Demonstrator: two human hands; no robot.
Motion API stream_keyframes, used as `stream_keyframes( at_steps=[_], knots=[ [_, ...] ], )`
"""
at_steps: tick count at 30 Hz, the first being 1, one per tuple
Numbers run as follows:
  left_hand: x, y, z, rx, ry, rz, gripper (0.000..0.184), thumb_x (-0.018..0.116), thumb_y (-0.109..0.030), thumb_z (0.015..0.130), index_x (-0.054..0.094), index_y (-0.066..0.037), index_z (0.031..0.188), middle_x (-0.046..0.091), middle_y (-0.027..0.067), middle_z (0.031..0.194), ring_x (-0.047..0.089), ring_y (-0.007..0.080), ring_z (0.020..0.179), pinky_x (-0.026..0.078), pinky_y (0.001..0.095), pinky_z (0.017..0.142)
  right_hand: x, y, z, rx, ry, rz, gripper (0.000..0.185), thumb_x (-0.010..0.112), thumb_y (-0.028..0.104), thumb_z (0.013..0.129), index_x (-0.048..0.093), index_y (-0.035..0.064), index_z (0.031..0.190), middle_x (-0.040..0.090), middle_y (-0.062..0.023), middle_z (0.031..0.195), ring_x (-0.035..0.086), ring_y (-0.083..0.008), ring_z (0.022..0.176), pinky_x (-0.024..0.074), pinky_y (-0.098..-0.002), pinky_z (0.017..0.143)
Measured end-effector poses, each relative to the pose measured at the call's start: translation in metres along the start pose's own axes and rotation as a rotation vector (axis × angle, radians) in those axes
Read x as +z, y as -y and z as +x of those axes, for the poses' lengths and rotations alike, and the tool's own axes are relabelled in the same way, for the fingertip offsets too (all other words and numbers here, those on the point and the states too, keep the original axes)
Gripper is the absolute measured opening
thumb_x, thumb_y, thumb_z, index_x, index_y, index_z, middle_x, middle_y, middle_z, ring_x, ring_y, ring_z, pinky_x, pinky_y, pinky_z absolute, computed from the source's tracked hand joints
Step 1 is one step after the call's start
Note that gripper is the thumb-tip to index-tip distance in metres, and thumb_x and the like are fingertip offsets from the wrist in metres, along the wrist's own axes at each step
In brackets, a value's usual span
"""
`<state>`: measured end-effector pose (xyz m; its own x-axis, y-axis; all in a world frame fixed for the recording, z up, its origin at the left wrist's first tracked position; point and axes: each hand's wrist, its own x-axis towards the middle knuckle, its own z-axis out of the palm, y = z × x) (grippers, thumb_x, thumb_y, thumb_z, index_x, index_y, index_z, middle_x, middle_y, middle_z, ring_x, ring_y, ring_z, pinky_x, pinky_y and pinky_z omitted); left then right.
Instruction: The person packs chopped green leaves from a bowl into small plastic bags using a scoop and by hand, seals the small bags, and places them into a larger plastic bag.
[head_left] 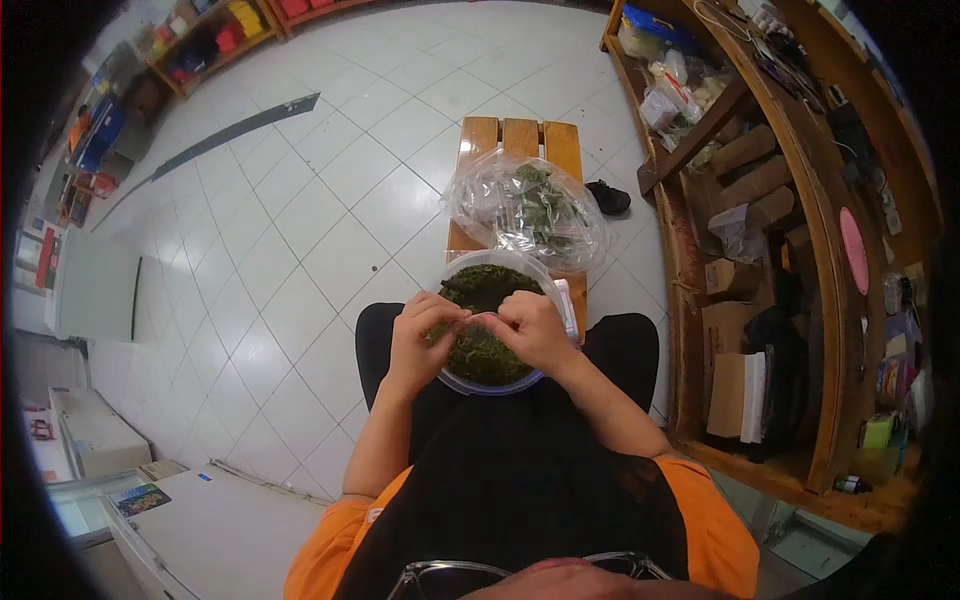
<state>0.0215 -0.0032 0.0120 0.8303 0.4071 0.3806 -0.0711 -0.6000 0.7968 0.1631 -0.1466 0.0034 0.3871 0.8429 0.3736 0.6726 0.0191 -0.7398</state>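
Note:
A round translucent plastic tub point(489, 386) stands between my knees, with dark green leafy matter point(485, 358) inside it. My left hand point(418, 338) is over the tub's left side, its thumb and fingertips pinched together. From the right, my right hand point(538, 330) reaches over the tub with its fingers curled and its thumb pointing toward the left fingertips. The fingertips of both hands meet above the leaves. Whatever lies between them is too small to make out. Just beyond the tub is a clear plastic bag point(478, 205) with green leaves point(542, 205) in it.
The bag rests on a slatted wooden bench point(521, 138). Beside the bench lies a black shoe point(608, 197). A wooden shelf unit point(683, 330) with boxes and bags runs along my right. White cabinets point(215, 525) stand at lower left on the tiled floor point(260, 300).

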Motion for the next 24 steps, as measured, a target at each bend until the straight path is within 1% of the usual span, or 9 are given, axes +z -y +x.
stream_keyframes(
  at_steps=[5,7,9,11,12,14,17,22,24],
  knots=[
    [-0.006,0.015,0.042,-0.103,-0.076,-0.117,0.027,0.072,-0.003,0.078,0.066,-0.004,0.104,0.068,0.0076,0.099,0.062,0.0197,0.091,0.047,0.0321,0.084,-0.028,-0.030,0.039,0.152,-0.300,0.110,0.042,0.070,0.023,0.088,0.051,0.0006,0.058,0.044,-0.0032,0.050,0.043,-0.0131,0.047,0.0324,-0.0318,0.048],
    [-0.005,0.060,0.059,-0.211,-0.032,-0.158,0.038,0.070,-0.004,0.080,0.060,-0.002,0.116,0.065,0.0103,0.107,0.062,0.0209,0.093,0.048,0.0328,0.085,-0.031,-0.068,0.052,0.434,-0.408,0.327,0.046,0.064,0.028,0.091,0.055,-0.0014,0.057,0.056,-0.0065,0.054,0.054,-0.0141,0.051,0.0429,-0.0303,0.056],
    [0.004,0.117,0.066,-0.241,0.033,-0.118,0.039,0.068,-0.005,0.082,0.059,-0.003,0.119,0.065,0.0123,0.106,0.063,0.0237,0.091,0.048,0.0342,0.085,-0.039,-0.105,0.066,0.669,-0.388,0.264,0.039,0.061,0.025,0.093,0.061,-0.0018,0.065,0.061,-0.0053,0.059,0.060,-0.0127,0.060,0.0472,-0.0299,0.061],
    [0.019,0.168,0.069,-0.427,0.342,0.065,0.040,0.067,-0.007,0.082,0.059,-0.008,0.122,0.062,0.0118,0.115,0.060,0.0284,0.101,0.049,0.0378,0.089,-0.016,-0.175,0.055,0.659,-0.430,0.293,0.036,0.060,0.026,0.093,0.064,-0.0016,0.071,0.062,-0.0071,0.061,0.061,-0.0150,0.062,0.0479,-0.0309,0.062],
    [0.031,0.184,0.068,-0.423,0.343,0.064,0.040,0.067,-0.007,0.082,0.059,-0.008,0.122,0.062,0.0118,0.115,0.060,0.0284,0.101,0.049,0.0378,0.089,-0.008,-0.202,0.051,0.643,-0.470,0.319,0.033,0.059,0.026,0.094,0.066,-0.0013,0.077,0.064,-0.0089,0.064,0.063,-0.0172,0.064,0.0486,-0.0318,0.063],
    [0.056,0.207,0.058,-0.060,0.294,0.287,0.038,0.068,-0.010,0.080,0.062,-0.011,0.118,0.056,0.0092,0.126,0.054,0.0328,0.110,0.049,0.0408,0.091,-0.008,-0.217,0.034,0.684,-0.370,0.178,0.031,0.060,0.028,0.094,0.068,-0.0001,0.083,0.064,-0.0074,0.066,0.062,-0.0152,0.066,0.0481,-0.0297,0.063],
    [0.082,0.248,0.046,-0.039,0.418,0.502,0.035,0.070,-0.014,0.076,0.066,-0.012,0.111,0.052,0.0062,0.130,0.049,0.0342,0.113,0.048,0.0411,0.093,-0.006,-0.205,0.009,0.717,-0.201,-0.002,0.027,0.062,0.027,0.091,0.068,0.0007,0.088,0.064,-0.0100,0.072,0.062,-0.0187,0.068,0.0485,-0.0312,0.064],
    [0.073,0.238,0.049,-0.143,0.396,0.505,0.028,0.074,-0.018,0.071,0.068,-0.009,0.098,0.061,0.0058,0.110,0.053,0.0319,0.099,0.048,0.0398,0.086,-0.006,-0.175,-0.035,0.621,-0.002,-0.107,0.021,0.067,0.020,0.084,0.067,-0.0002,0.086,0.063,-0.0145,0.081,0.063,-0.0255,0.067,0.0500,-0.0359,0.064],
    [0.057,0.239,0.053,-0.338,0.382,0.197,0.020,0.075,-0.020,0.075,0.068,-0.006,0.087,0.064,0.0059,0.094,0.058,0.0256,0.088,0.048,0.0358,0.078,-0.010,-0.171,-0.052,0.704,0.035,-0.076,0.018,0.069,0.016,0.082,0.066,-0.0009,0.085,0.059,-0.0137,0.084,0.061,-0.0265,0.069,0.0496,-0.0354,0.065]
  ],
)
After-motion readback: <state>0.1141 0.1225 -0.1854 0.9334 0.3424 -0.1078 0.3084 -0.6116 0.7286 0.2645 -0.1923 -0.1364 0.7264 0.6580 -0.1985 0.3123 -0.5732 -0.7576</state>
